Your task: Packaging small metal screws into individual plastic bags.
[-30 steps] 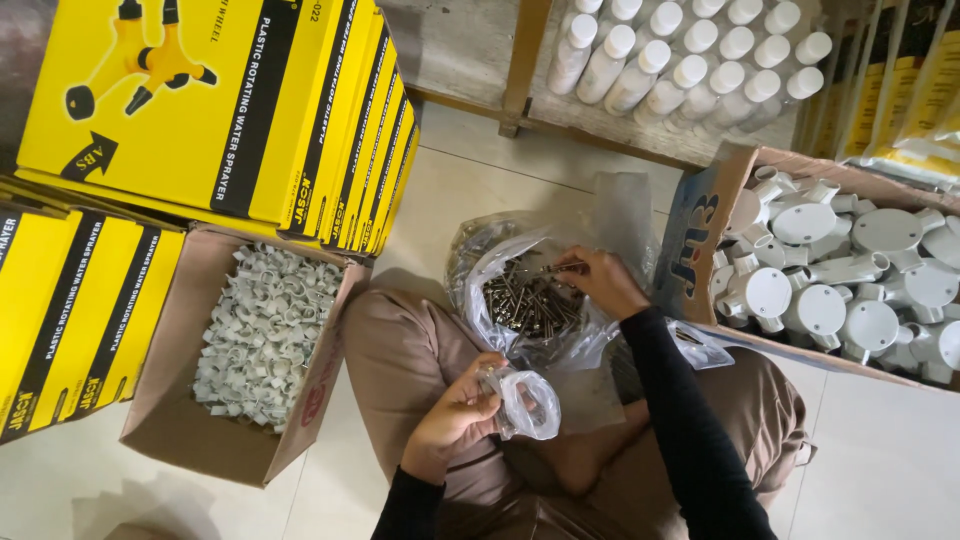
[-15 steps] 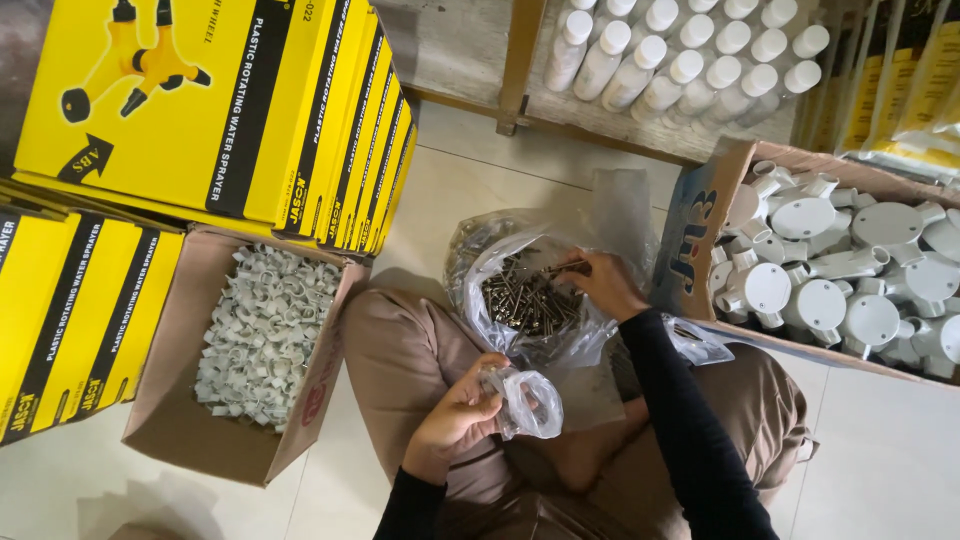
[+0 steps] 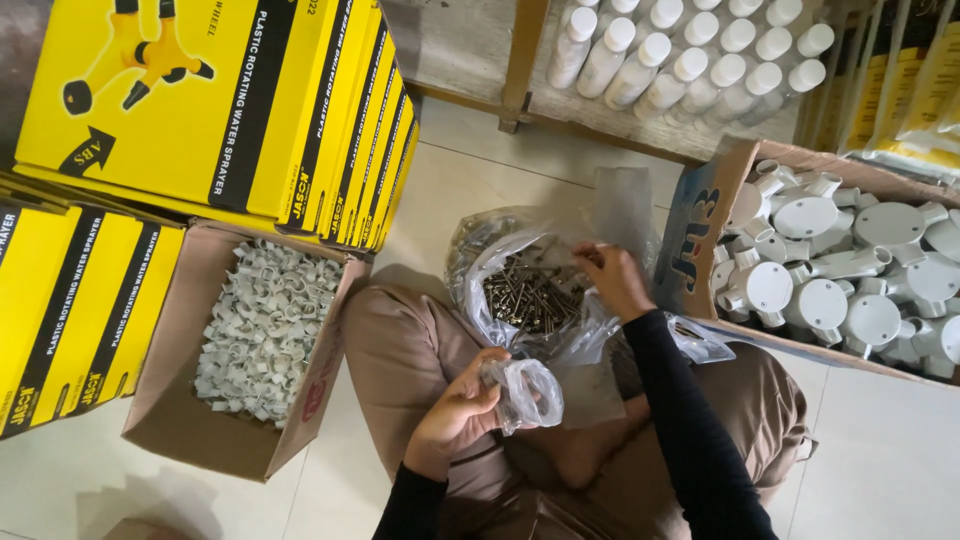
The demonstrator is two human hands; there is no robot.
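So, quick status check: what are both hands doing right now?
Left hand holds small clear bag. Right hand reaches into big bag of screws on lap. Nothing blocking.

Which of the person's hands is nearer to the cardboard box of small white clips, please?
The left. The left hand, holding a small clear bag, sits just right of the clip box. The right hand reaches into the bag of screws, farther away.

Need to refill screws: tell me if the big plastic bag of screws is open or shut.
Open. The big bag has its mouth spread, the screws lie exposed, and the right hand reaches inside.
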